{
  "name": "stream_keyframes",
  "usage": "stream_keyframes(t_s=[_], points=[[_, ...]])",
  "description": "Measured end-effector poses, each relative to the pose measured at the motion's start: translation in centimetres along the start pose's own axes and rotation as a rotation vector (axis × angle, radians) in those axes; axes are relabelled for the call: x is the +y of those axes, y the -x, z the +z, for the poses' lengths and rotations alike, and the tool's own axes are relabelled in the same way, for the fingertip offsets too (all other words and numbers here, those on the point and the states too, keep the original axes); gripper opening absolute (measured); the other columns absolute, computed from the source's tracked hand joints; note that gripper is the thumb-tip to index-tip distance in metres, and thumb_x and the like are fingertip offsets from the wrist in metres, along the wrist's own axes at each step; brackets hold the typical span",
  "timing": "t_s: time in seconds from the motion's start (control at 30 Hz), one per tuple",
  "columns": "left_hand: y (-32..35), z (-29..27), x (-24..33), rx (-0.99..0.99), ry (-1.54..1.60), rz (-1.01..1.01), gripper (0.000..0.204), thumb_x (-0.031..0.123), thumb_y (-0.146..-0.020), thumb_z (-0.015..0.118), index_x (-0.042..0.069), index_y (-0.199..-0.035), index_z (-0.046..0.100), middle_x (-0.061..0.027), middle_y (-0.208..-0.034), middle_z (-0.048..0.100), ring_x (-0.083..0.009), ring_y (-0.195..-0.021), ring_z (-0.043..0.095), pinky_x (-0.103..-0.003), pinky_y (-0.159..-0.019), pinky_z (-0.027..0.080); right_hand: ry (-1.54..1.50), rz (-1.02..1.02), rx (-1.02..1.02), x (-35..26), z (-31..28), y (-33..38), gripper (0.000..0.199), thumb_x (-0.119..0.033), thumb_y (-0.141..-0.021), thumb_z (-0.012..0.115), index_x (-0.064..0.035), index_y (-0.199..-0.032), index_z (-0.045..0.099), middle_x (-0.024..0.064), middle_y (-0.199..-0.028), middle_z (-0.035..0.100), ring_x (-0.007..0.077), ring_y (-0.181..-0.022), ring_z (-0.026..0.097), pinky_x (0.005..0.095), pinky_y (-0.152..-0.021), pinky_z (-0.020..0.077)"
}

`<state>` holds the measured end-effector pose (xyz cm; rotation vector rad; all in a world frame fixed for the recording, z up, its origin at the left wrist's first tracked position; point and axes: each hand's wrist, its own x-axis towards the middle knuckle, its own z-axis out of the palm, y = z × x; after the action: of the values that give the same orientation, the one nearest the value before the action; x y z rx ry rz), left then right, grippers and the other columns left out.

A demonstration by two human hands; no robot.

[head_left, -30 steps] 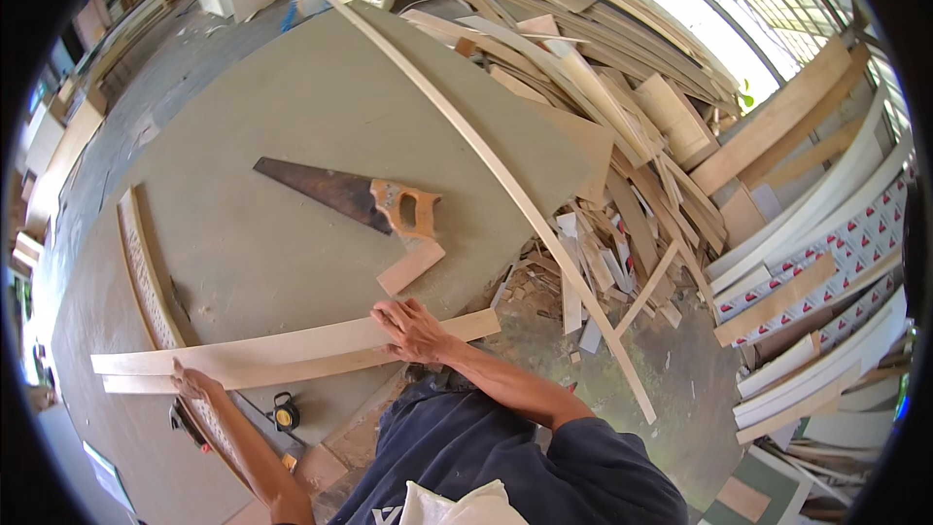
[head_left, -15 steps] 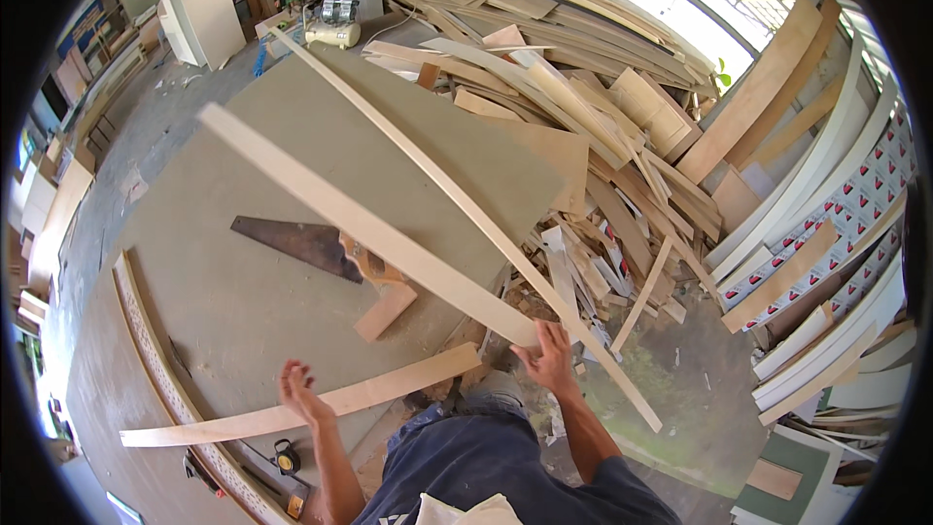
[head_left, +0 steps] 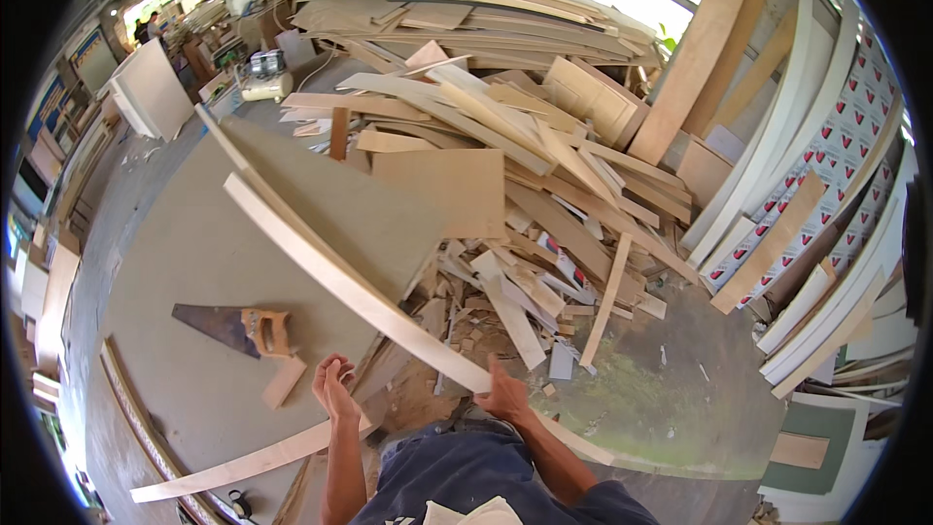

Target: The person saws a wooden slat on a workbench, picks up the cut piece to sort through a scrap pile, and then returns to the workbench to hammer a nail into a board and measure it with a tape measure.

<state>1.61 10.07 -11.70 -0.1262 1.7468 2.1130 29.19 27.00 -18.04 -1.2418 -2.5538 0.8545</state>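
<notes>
My right hand, in front of my waist, is closed around the near end of a long, pale wooden strip. That strip slants up and away to the far left over the board-topped work surface. A second long strip runs close beside it, partly hidden behind; its near end passes beyond my right hand. My left hand is raised with nothing in it, fingers loosely bent and apart. Below it lies a flat wooden strip. A handsaw with a wooden handle lies further off, its handle beside a small wood block.
A long narrow piece lies along the left side, near a tape measure. Wood offcuts are heaped past the surface's right edge. Curved panels lean at the right. An air compressor and a white cabinet stand far left.
My view has shifted toward the right. The held strip has come closer alongside the second strip. My left hand's fingers have curled in more, and my right hand remains on the strip's end.
</notes>
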Motion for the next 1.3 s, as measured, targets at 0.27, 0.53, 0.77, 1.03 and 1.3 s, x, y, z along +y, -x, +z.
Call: stream_keyframes(t_s=[0.27,0.53,0.77,1.03,1.3], points=[[-1.4,8.4,-5.3,0.084,-0.114,-0.186,0.032,0.027,-0.087,0.066,0.006,-0.111,0.061,-0.0027,-0.094,0.063,-0.0143,-0.084,0.060,-0.028,-0.069,0.045,0.048,0.038,-0.097,2.9,-4.5,-2.4,0.047,-0.040,-0.069,0.071,-0.0044,-0.096,0.056,0.0212,-0.083,0.069,0.0421,-0.076,0.067,0.0499,-0.067,0.0531],[-4.6,15.0,-5.9,-0.132,0.289,-0.606,0.056,0.047,-0.091,0.061,0.004,-0.126,0.054,-0.0152,-0.111,0.063,-0.0308,-0.111,0.060,-0.041,-0.088,0.048,0.103,0.089,-0.105,8.2,-12.8,0.0,0.049,-0.051,-0.064,0.074,-0.0073,-0.082,0.060,0.0147,-0.078,0.068,0.0356,-0.074,0.067,0.0458,-0.066,0.0522],[-5.2,21.8,-10.6,-0.213,0.491,-0.496,0.037,0.042,-0.096,0.060,0.006,-0.104,0.060,-0.0097,-0.090,0.065,-0.0282,-0.088,0.064,-0.041,-0.084,0.053,0.077,0.143,-0.004,13.8,-14.2,2.0,0.049,-0.049,-0.060,0.076,-0.0088,-0.085,0.065,0.0129,-0.078,0.068,0.0333,-0.073,0.067,0.0440,-0.066,0.0528],[-7.2,30.3,-11.5,-0.303,0.276,-0.634,0.039,0.046,-0.094,0.063,0.011,-0.109,0.057,-0.0054,-0.093,0.061,-0.0238,-0.085,0.061,-0.041,-0.079,0.053,0.098,0.121,0.217,18.3,-17.1,-3.5,0.045,-0.042,-0.054,0.081,-0.0111,-0.085,0.068,0.0087,-0.080,0.069,0.0309,-0.073,0.068,0.0414,-0.066,0.0540],[-9.7,38.7,-10.2,-0.182,0.157,-0.517,0.038,0.037,-0.095,0.064,0.009,-0.121,0.057,-0.0041,-0.104,0.063,-0.0205,-0.095,0.063,-0.037,-0.082,0.053,0.157,0.135,0.201,20.3,-21.0,-10.6,0.049,-0.041,-0.052,0.083,-0.0092,-0.085,0.065,0.0088,-0.079,0.068,0.0301,-0.074,0.068,0.0408,-0.068,0.0544]])
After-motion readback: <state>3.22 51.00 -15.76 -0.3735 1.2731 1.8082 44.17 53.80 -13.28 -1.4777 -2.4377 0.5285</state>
